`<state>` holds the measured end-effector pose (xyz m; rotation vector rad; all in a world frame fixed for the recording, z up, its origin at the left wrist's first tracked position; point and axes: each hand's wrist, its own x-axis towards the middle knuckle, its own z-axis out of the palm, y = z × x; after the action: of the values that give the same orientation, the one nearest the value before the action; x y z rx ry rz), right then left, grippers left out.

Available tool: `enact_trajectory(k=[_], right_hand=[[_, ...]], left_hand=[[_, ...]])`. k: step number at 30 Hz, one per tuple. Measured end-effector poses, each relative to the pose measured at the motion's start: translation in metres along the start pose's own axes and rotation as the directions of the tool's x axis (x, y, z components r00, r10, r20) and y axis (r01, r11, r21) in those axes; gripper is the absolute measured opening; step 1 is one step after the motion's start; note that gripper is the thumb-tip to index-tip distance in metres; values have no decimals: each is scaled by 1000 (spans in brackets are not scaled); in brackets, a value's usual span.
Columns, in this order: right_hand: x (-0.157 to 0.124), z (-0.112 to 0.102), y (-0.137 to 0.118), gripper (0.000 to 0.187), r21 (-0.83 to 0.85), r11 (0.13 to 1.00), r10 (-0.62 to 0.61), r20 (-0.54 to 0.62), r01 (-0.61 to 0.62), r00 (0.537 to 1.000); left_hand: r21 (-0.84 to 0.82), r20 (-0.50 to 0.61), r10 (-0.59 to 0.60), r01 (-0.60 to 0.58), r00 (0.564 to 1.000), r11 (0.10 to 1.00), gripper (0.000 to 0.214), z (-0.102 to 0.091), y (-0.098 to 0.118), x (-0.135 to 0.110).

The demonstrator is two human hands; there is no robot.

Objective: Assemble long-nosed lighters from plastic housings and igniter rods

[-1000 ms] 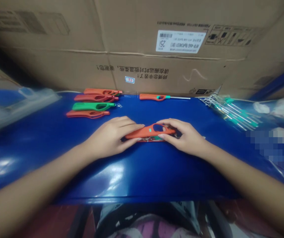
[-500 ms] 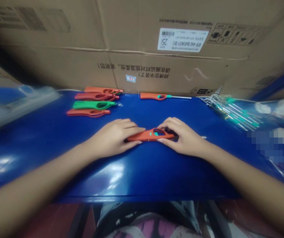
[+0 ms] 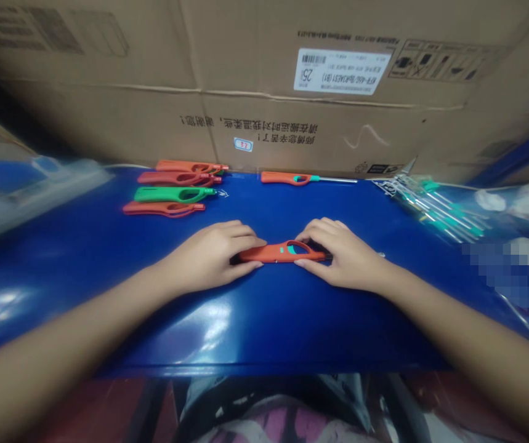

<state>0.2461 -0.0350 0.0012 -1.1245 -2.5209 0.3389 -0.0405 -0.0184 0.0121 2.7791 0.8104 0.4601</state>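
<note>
An orange lighter handle (image 3: 278, 252) with a teal trigger lies flat on the blue table (image 3: 264, 320) between my hands. My left hand (image 3: 209, 255) grips its left end, fingers curled over it. My right hand (image 3: 338, 252) pinches its right end, thumb below and fingers on top. A thin metal rod tip shows just past my right hand.
At the back left lie several handle shells, three orange (image 3: 172, 178) and one green (image 3: 172, 195). A finished orange lighter (image 3: 301, 179) lies by the large cardboard box (image 3: 264, 86). Teal-tipped metal rods (image 3: 430, 206) are piled at right. Clear plastic bags (image 3: 37, 191) sit at left.
The upper orange shell, tilted up a second ago, has been pressed down flat onto the lower part. Both hands stayed at its ends.
</note>
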Motion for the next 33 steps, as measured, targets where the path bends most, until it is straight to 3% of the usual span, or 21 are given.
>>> enact_trajectory(k=[21, 26, 33], right_hand=[[0, -3, 0, 24, -25, 999, 22, 45, -21, 999], [1, -2, -1, 27, -73, 997, 17, 73, -11, 997], [1, -6, 2, 30, -204, 972, -104, 65, 115, 992]], left_hand=[[-87, 8, -72, 72, 997, 994, 31, 4, -2, -2], [-7, 9, -53, 53, 999, 999, 29, 5, 0, -2], [127, 18, -27, 24, 999, 992, 22, 3, 9, 1]])
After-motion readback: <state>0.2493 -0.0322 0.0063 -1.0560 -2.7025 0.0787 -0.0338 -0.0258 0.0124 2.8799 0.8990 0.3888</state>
